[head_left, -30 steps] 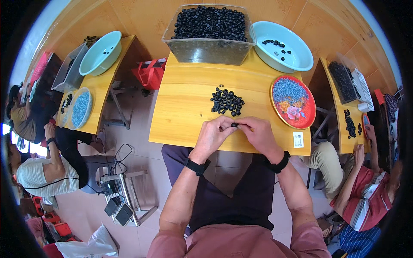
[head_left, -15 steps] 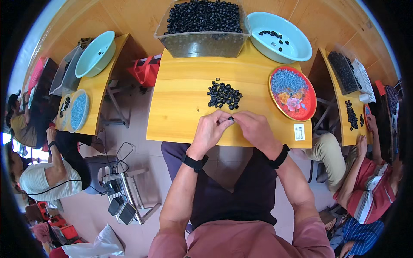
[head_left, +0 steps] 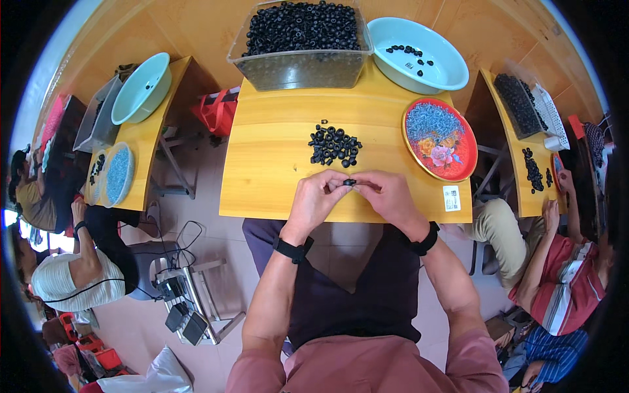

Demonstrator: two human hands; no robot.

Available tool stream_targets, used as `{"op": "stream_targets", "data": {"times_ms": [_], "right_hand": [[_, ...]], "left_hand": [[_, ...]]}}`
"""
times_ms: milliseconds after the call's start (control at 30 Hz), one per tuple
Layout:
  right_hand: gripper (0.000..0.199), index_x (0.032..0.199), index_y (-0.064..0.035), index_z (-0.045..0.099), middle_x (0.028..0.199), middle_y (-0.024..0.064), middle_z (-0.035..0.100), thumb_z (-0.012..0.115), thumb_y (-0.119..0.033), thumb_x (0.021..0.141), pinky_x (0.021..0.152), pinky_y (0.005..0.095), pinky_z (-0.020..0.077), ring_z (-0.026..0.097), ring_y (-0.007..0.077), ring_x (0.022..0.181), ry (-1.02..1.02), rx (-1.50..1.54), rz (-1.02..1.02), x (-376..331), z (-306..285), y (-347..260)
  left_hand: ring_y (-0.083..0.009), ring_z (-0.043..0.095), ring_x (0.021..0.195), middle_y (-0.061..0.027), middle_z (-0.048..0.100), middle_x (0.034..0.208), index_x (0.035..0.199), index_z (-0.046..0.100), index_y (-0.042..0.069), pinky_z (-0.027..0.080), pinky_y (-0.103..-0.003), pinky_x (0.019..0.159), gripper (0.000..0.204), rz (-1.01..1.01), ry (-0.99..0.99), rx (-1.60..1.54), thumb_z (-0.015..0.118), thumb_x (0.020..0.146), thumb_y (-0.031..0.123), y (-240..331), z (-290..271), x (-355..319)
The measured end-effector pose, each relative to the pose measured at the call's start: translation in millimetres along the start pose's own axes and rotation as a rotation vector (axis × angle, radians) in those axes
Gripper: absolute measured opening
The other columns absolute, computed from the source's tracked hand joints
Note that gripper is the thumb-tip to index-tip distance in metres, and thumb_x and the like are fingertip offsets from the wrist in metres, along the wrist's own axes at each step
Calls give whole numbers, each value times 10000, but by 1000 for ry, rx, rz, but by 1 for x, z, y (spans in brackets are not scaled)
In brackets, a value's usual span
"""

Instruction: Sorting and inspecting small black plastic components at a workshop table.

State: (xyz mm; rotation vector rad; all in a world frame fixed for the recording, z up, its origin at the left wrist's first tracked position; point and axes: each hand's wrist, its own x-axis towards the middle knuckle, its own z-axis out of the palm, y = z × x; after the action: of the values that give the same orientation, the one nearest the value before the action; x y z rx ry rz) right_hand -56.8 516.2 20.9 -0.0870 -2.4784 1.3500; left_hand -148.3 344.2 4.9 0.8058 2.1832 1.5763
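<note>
Between the fingertips of both hands, above the table's near edge, is a small black round part (head_left: 349, 183). My left hand (head_left: 319, 198) pinches it from the left with thumb and forefinger. From the other side my right hand (head_left: 388, 198) closes its fingertips on it; whether a second tiny piece is in them is too small to tell. Just beyond my hands lies a loose pile of small black ring-like parts (head_left: 335, 145) on the yellow table (head_left: 268, 150). To the right, a red flowered tray (head_left: 458, 160) holds many small blue-grey pieces (head_left: 432, 122).
At the back stands a clear plastic bin (head_left: 301, 72) heaped with black parts. Beside it, a light-blue basin (head_left: 452, 75) holds several black pieces. People work at side tables left and right. A metal stool (head_left: 213, 301) with cables stands on the left floor.
The fingers have shifted slightly around the small black part, and more of it shows now. The view has moved a little, so the table items appear slightly farther left.
</note>
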Motion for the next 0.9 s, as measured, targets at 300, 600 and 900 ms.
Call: {"op": "stream_targets", "data": {"times_ms": [300,600,900], "right_hand": [[141,1006,-7,736,873,174,732,684,-77,895,681,370,552,710,303,752,-37,-107,25,7,-1,-7],[98,968,2,683,845,194,692,628,-42,900,686,452,555,688,376,774,15,-212,-253,4,7,-3],[125,967,-1,736,813,155,729,699,-85,882,636,346,534,708,247,694,-7,45,172,8,6,0]], "left_hand": [[-80,613,690,-39,706,769,1002,732,6,506,-259,647,151,80,30,65,781,887,91,-3,3,-2],[-57,596,724,9,713,825,982,722,8,499,-240,685,118,-42,-54,-130,763,921,100,-12,-3,3],[-47,562,689,2,685,767,1012,705,9,473,-234,642,143,3,-29,21,768,908,86,-2,0,0]]}}
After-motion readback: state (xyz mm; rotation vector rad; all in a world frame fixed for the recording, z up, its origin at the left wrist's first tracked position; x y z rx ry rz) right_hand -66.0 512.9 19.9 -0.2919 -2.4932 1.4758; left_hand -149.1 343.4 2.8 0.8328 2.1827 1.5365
